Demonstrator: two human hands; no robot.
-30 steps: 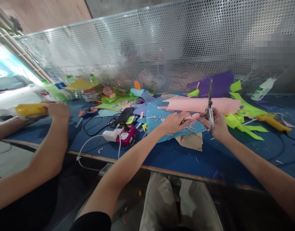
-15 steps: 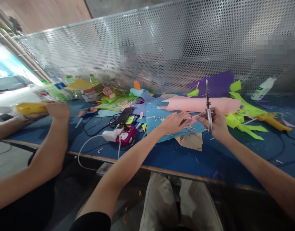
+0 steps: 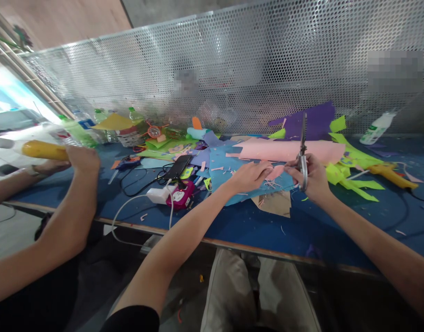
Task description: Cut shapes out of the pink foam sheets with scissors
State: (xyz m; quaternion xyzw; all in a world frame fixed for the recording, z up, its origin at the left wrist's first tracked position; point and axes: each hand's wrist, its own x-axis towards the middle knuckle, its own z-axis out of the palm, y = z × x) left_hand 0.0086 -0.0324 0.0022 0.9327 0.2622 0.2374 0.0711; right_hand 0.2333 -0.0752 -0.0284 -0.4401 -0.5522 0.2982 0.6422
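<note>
The green label on the white bottle [image 3: 375, 129] at the back of the counter [image 3: 253, 226] is too small to read. The left hand [image 3: 248, 175] pinches a pink paper scrap [image 3: 276, 172] just above the blue sheet [image 3: 225, 168], and the right hand [image 3: 312, 177] is clenched on the scissors [image 3: 303, 143], blades upright. Since half a second ago the scissors have shifted slightly right, and more of the scrap shows between the hands.
</note>
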